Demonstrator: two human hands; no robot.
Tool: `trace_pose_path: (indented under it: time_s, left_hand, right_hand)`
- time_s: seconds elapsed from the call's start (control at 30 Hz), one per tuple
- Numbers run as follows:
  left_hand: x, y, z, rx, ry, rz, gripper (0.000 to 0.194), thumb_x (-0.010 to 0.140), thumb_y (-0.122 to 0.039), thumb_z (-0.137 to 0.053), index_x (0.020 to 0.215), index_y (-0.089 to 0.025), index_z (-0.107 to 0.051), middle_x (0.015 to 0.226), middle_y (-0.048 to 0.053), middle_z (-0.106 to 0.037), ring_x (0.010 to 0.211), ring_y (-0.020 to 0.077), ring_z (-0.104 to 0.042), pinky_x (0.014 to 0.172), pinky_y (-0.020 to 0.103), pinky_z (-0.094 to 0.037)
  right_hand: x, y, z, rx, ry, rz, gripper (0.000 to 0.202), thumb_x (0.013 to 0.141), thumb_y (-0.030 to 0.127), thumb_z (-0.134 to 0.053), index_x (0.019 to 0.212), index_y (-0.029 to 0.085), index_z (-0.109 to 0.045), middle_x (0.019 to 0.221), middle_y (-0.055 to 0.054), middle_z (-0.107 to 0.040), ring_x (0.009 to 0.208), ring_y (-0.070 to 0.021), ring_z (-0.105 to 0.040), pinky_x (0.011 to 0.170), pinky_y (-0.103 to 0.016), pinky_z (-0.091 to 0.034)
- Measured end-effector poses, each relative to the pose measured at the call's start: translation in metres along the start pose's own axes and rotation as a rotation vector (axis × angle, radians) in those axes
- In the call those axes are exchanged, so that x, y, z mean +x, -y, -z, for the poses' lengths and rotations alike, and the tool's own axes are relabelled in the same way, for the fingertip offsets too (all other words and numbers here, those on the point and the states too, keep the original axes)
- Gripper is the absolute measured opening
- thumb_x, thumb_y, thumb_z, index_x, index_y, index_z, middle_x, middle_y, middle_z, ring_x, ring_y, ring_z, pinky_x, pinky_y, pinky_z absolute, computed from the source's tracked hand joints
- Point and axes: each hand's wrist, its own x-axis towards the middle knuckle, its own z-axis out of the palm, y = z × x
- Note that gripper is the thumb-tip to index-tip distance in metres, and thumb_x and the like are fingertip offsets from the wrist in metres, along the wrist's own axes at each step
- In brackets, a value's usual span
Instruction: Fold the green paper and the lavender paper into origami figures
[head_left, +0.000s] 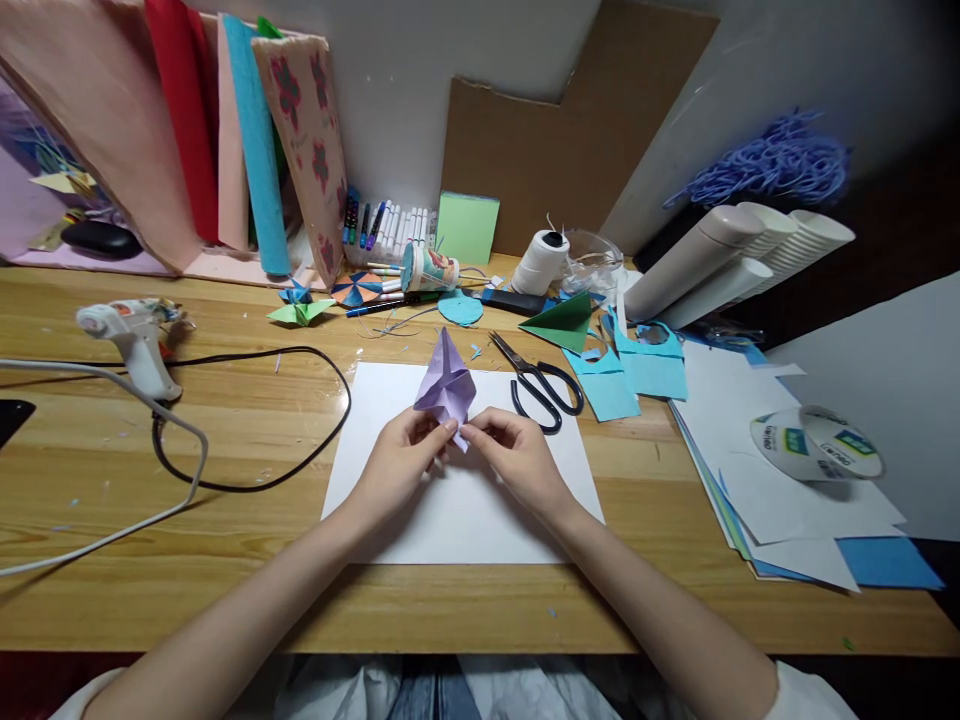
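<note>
A piece of folded purple paper [445, 382] is held up over a white sheet [465, 520], its pointed end away from me. My left hand [409, 450] pinches its lower left edge between thumb and fingers. At the lower right end of the same paper, the thumb and fingertips of my right hand [514, 455] are closed on a narrow tip. Parts of the fingers beneath the paper are hidden. Black-handled scissors [541, 385] lie just beyond my right hand, partly on the white sheet.
A glue gun [139, 345] and its looping black cord stand at left. Cut blue paper [609, 385], a green folded piece [561, 322] and a thread spool [541, 262] lie behind. At right, stacked papers [780, 500] carry a tape roll [817, 445]. Markers [394, 228] line the back.
</note>
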Motion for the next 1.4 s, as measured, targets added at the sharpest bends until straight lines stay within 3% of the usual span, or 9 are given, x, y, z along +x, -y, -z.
trace_pose_path:
  time_s: [0.2, 0.3, 0.43, 0.9, 1.2, 1.4]
  left_hand:
    - [0.001, 0.002, 0.004, -0.097, -0.126, 0.017, 0.025, 0.070, -0.037, -0.067, 0.071, -0.013, -0.059, 0.066, 0.001, -0.060, 0.062, 0.0108, -0.054, 0.062, 0.021, -0.043]
    - [0.000, 0.000, 0.004, -0.133, -0.163, 0.056, 0.026, 0.069, -0.035, -0.068, 0.075, -0.012, -0.059, 0.069, 0.003, -0.064, 0.065, 0.0127, -0.058, 0.064, 0.022, -0.044]
    - [-0.001, -0.002, 0.002, -0.117, -0.138, 0.060, 0.023, 0.070, -0.033, -0.066, 0.075, -0.012, -0.058, 0.071, 0.005, -0.065, 0.066, 0.0139, -0.058, 0.065, 0.024, -0.044]
    - [-0.004, -0.004, 0.000, -0.016, -0.099, 0.022, 0.018, 0.073, -0.029, -0.062, 0.067, -0.013, -0.056, 0.065, 0.001, -0.060, 0.062, 0.0115, -0.053, 0.061, 0.021, -0.040]
    - [-0.005, -0.007, -0.002, -0.071, -0.094, 0.034, 0.015, 0.070, -0.028, -0.064, 0.067, -0.014, -0.059, 0.066, 0.001, -0.063, 0.063, 0.0128, -0.056, 0.062, 0.022, -0.042]
    - [-0.005, -0.006, -0.002, -0.085, -0.110, 0.032, 0.017, 0.070, -0.029, -0.064, 0.066, -0.014, -0.060, 0.065, 0.002, -0.063, 0.063, 0.0134, -0.056, 0.062, 0.022, -0.041]
  right_hand:
    - [-0.004, -0.001, -0.002, -0.001, 0.053, 0.010, 0.018, 0.079, 0.035, -0.060, 0.082, 0.017, -0.063, 0.077, -0.002, -0.062, 0.063, -0.0116, -0.054, 0.055, -0.023, -0.044]
    - [-0.007, -0.002, -0.005, 0.026, 0.016, 0.007, 0.020, 0.076, 0.036, -0.064, 0.084, 0.017, -0.062, 0.078, -0.003, -0.063, 0.064, -0.0130, -0.058, 0.056, -0.023, -0.047]
    - [-0.008, -0.003, -0.006, 0.073, -0.028, 0.024, 0.017, 0.079, 0.033, -0.061, 0.084, 0.017, -0.062, 0.078, -0.004, -0.065, 0.066, -0.0136, -0.060, 0.057, -0.024, -0.049]
    - [-0.009, 0.001, -0.004, 0.034, -0.003, 0.087, 0.011, 0.083, 0.026, -0.057, 0.080, 0.017, -0.062, 0.073, -0.002, -0.066, 0.066, -0.0128, -0.062, 0.060, -0.022, -0.049]
    - [-0.010, 0.002, -0.003, -0.236, -0.083, 0.294, 0.009, 0.082, 0.019, -0.055, 0.081, 0.019, -0.064, 0.076, -0.003, -0.068, 0.066, -0.0137, -0.062, 0.064, -0.026, -0.051]
    - [-0.011, 0.000, -0.001, -0.218, -0.115, 0.321, 0.010, 0.082, 0.020, -0.057, 0.086, 0.020, -0.066, 0.082, -0.005, -0.069, 0.071, -0.0154, -0.064, 0.064, -0.028, -0.053]
